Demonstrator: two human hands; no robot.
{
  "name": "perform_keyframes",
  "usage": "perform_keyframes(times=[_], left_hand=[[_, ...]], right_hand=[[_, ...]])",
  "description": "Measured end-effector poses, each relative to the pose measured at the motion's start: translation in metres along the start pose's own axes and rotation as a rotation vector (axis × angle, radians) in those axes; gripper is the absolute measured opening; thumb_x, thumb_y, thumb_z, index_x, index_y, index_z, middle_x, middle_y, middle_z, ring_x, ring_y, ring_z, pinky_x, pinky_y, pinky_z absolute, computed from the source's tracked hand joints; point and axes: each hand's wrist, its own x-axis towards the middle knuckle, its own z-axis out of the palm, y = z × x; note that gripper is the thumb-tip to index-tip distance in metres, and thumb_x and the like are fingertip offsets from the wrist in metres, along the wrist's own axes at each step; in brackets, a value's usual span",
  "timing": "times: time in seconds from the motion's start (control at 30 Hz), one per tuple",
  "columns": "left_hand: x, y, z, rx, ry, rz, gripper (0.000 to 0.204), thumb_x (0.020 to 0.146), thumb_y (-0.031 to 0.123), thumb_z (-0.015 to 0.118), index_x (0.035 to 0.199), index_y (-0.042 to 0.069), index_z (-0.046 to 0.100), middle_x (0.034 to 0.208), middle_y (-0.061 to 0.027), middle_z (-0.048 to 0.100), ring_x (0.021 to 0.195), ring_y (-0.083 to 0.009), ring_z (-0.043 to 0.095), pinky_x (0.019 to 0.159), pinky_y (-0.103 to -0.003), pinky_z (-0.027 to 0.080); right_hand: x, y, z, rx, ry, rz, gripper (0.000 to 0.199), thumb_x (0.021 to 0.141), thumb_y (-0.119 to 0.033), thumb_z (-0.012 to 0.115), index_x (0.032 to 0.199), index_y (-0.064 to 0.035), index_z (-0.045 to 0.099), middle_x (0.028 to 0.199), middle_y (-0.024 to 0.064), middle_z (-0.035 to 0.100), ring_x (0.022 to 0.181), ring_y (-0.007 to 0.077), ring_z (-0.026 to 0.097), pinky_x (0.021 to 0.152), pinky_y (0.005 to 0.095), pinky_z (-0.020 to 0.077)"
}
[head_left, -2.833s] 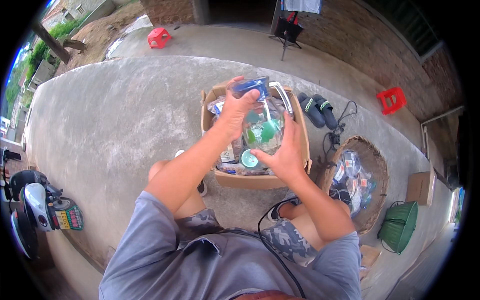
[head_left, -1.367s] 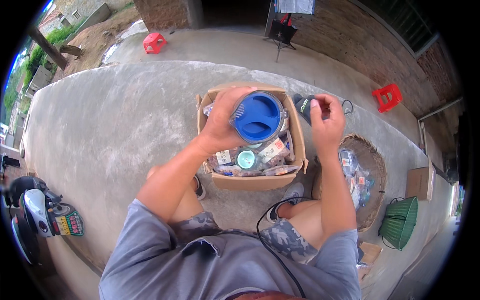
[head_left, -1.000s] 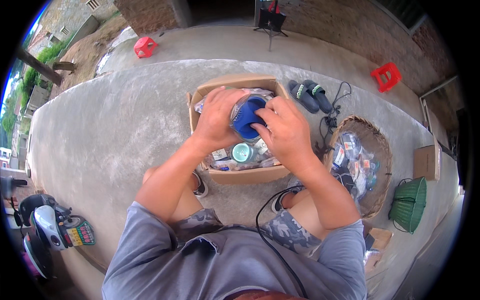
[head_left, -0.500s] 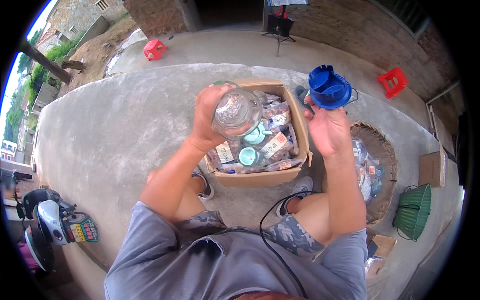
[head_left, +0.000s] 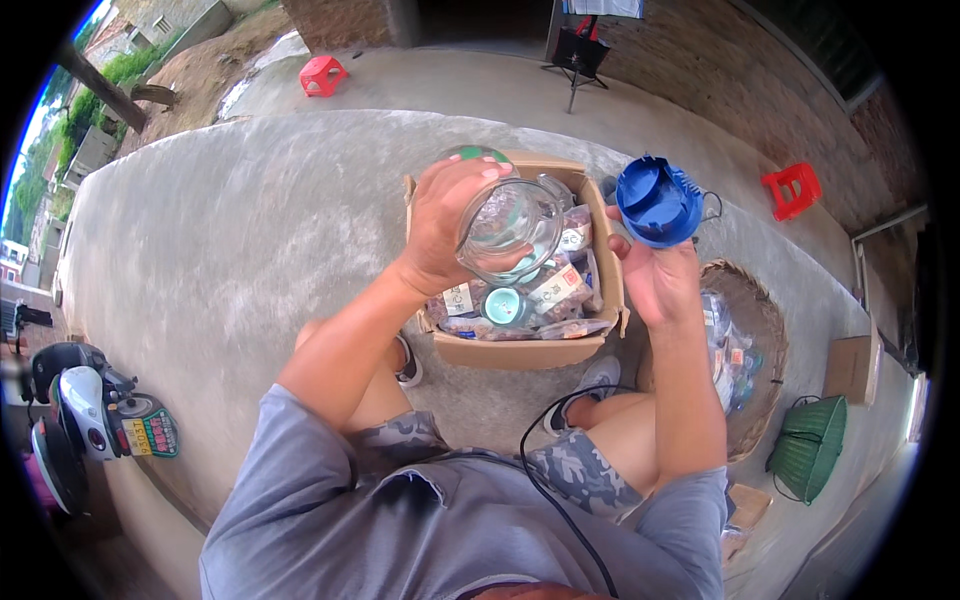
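Note:
My left hand [head_left: 438,228] is wrapped round a clear glass jug [head_left: 508,262], which is tilted with its wide round end toward me, above an open cardboard box [head_left: 530,352]. Raised to the right of the box, my right hand [head_left: 668,285] grips a round blue plastic piece [head_left: 672,228] with raised inner walls and a notched rim, perhaps a lid. Inside the box lie several clear bags of dark dried food [head_left: 560,290] with pale labels. A mint-green round cup or lid [head_left: 503,305] rests on the bags; another mint-green item is partly hidden behind the jug.
A wicker basket [head_left: 768,400] holding clear packs stands right of my legs. Beyond it are a green basket [head_left: 808,450] and a brown carton [head_left: 852,368]. Red stools [head_left: 792,191] stand farther off, and a scooter [head_left: 85,405] is at the left. A black cable [head_left: 548,490] crosses my lap.
The glass jug has moved right over the box and turned, showing its handle side. The blue piece has come slightly lower and tilted. The whole view has shifted a little.

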Motion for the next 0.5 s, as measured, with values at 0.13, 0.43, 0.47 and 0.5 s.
perform_keyframes(times=[0.13, 0.43, 0.47, 0.5], left_hand=[[-0.003, -0.003, 0.001, -0.032, 0.056, 0.005, 0.098, 0.065, 0.033, 0.101, 0.144, 0.013, 0.047, 0.133, -0.0095, 0.070, 0.124, -0.0313, 0.066, 0.112, -0.053, 0.045], [-0.005, 0.005, 0.003, -0.099, 0.097, 0.024, 0.118, 0.057, 0.024, 0.105, 0.150, 0.009, 0.035, 0.129, -0.0168, 0.066, 0.122, -0.0339, 0.066, 0.110, -0.056, 0.047], [-0.005, 0.006, 0.003, -0.102, 0.098, 0.027, 0.117, 0.057, 0.024, 0.105, 0.150, 0.009, 0.035, 0.130, -0.0169, 0.065, 0.122, -0.0338, 0.066, 0.110, -0.056, 0.047], [-0.004, 0.007, 0.003, -0.101, 0.082, 0.020, 0.117, 0.057, 0.024, 0.105, 0.150, 0.008, 0.036, 0.131, -0.0168, 0.065, 0.122, -0.0335, 0.066, 0.110, -0.055, 0.048]], right_hand=[[-0.002, 0.004, -0.001, -0.093, -0.015, -0.047, 0.044, 0.097, -0.014, 0.075, 0.139, -0.0097, 0.063, 0.138, 0.0086, 0.068, 0.121, 0.0274, 0.067, 0.089, 0.0391, 0.0546], [-0.009, 0.002, 0.010, -0.181, 0.046, -0.142, 0.058, 0.097, -0.014, 0.073, 0.151, -0.0041, 0.053, 0.157, 0.0155, 0.055, 0.119, 0.0300, 0.068, 0.086, 0.0386, 0.0577], [-0.009, 0.001, 0.011, -0.204, 0.038, -0.152, 0.059, 0.097, -0.014, 0.073, 0.151, -0.0042, 0.053, 0.157, 0.0155, 0.055, 0.119, 0.0294, 0.068, 0.087, 0.0385, 0.0577], [-0.010, 0.000, 0.013, -0.218, 0.019, -0.151, 0.058, 0.097, -0.014, 0.073, 0.151, -0.0045, 0.053, 0.157, 0.0156, 0.055, 0.118, 0.0287, 0.068, 0.087, 0.0386, 0.0577]])
